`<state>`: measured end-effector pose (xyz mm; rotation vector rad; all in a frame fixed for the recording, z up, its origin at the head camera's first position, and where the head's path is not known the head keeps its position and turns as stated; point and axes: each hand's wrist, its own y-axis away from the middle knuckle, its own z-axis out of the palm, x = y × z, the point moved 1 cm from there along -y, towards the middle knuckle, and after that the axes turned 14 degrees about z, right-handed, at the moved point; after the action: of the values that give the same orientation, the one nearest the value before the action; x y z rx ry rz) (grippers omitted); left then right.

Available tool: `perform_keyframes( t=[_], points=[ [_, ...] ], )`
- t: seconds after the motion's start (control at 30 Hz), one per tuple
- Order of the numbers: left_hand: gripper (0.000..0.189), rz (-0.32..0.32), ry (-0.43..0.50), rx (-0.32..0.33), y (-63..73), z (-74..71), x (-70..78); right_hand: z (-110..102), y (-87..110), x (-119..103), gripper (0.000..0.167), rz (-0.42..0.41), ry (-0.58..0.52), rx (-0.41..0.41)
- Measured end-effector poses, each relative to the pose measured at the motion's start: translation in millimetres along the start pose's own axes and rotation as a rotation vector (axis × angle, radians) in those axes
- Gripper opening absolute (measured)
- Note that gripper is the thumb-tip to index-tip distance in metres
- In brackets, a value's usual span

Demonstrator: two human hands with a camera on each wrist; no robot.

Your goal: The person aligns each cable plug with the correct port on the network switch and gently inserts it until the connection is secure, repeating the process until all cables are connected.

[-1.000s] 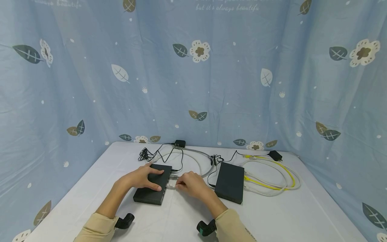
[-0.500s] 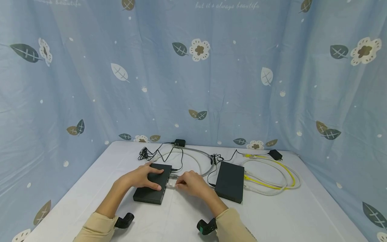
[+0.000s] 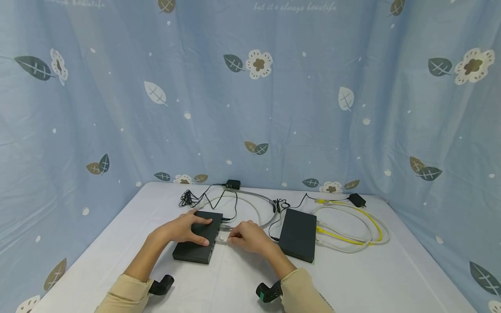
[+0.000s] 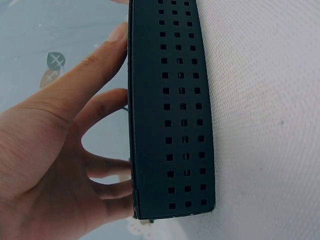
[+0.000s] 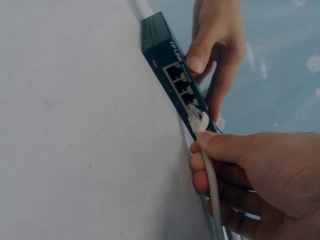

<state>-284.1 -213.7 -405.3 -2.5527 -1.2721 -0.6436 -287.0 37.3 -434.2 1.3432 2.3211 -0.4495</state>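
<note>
A black TP-LINK network switch (image 3: 197,243) lies on the table at left, its ports facing right. My left hand (image 3: 181,228) rests on its top with spread fingers; in the left wrist view the fingertips (image 4: 119,34) touch the top face beside the vented side. My right hand (image 3: 250,237) pinches a whitish Ethernet cable (image 5: 214,195) just behind its clear plug (image 5: 194,119). The plug stands at one of the ports, partly outside it; how deep it sits I cannot tell. A grey Ethernet cable (image 3: 225,228) and a black power lead (image 3: 226,220) enter the same side.
Right of my hands lies a second black switch (image 3: 298,234) with white and yellow cables (image 3: 373,221) looped beside it. Black power adapters (image 3: 233,184) and coiled black leads (image 3: 188,200) lie along the back. A blue patterned curtain (image 3: 250,108) hangs behind the white table.
</note>
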Motion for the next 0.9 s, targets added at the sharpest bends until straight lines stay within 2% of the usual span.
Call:
perform_keyframes(
  t=[0.47, 0.73, 0.9],
  points=[
    [0.078, 0.007, -0.004, 0.001, 0.0, -0.6, 1.1, 0.8, 0.9, 0.9, 0.014, 0.003, -0.036, 0.006],
    [0.079, -0.006, 0.000, -0.002, 0.1, -0.4, 2.5, 5.7, -0.6, 2.1, 0.015, 0.001, -0.013, 0.015],
    [0.079, -0.013, 0.000, -0.003, 0.1, -0.1, 1.4, 8.0, -0.7, -0.8, 0.014, -0.017, 0.011, 0.051]
  ],
)
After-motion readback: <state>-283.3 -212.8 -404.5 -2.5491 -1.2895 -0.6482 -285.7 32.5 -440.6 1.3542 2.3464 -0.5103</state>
